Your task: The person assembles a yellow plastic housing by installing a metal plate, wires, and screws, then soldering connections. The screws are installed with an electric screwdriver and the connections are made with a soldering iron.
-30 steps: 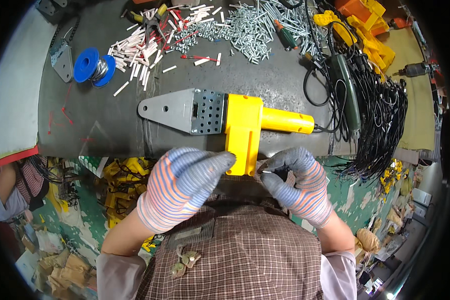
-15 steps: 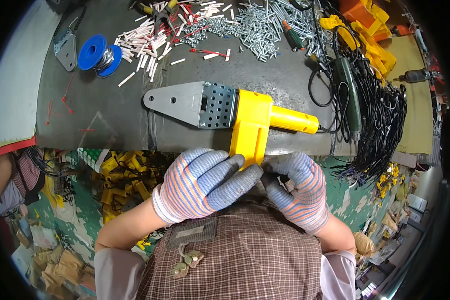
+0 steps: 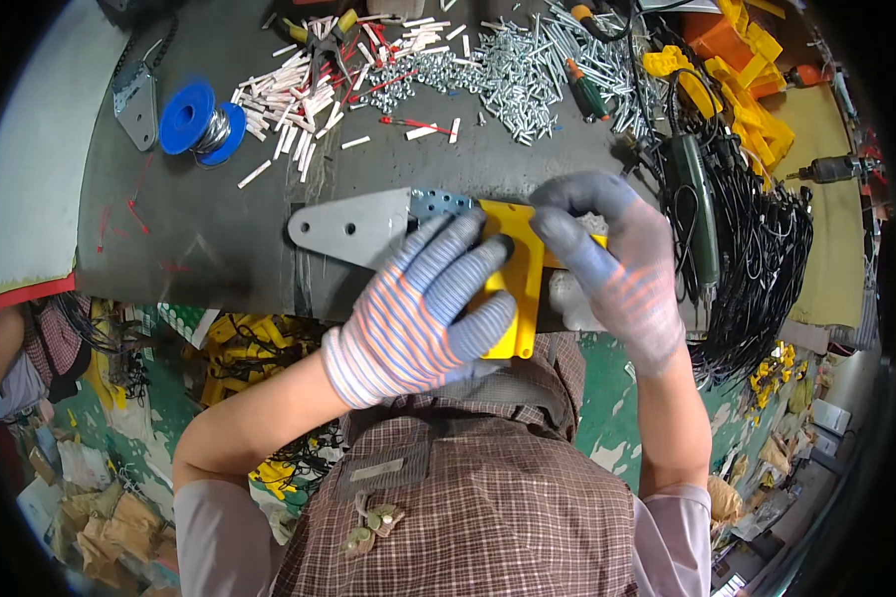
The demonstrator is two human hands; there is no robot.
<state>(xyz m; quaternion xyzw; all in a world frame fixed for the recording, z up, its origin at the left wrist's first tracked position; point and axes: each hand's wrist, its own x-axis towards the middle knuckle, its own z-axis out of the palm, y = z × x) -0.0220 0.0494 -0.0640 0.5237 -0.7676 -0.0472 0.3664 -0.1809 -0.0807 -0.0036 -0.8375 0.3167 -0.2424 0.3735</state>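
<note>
A pipe-welding iron with a flat grey metal plate, a perforated metal guard and a yellow plastic housing lies across the near part of the bench. My left hand, in a striped knit glove with grey fingertips, is closed over the housing and guard from the left, its thumb along the yellow side. At the housing's upper right is my gloved right hand, fingers curled and partly blurred. A whitish, cloth-like wad shows under its palm and between its fingers. The iron's yellow handle is mostly hidden behind that hand.
Behind are white strips, loose screws, pliers and a blue wire spool. To the right lie a green electric screwdriver, bundled black cables and yellow housings. More yellow parts sit below the bench edge.
Both hands have moved forward from the bench edge onto the iron. The left has closed over the housing; the right has risen to its upper right. The iron has turned slightly and shifted nearer.
</note>
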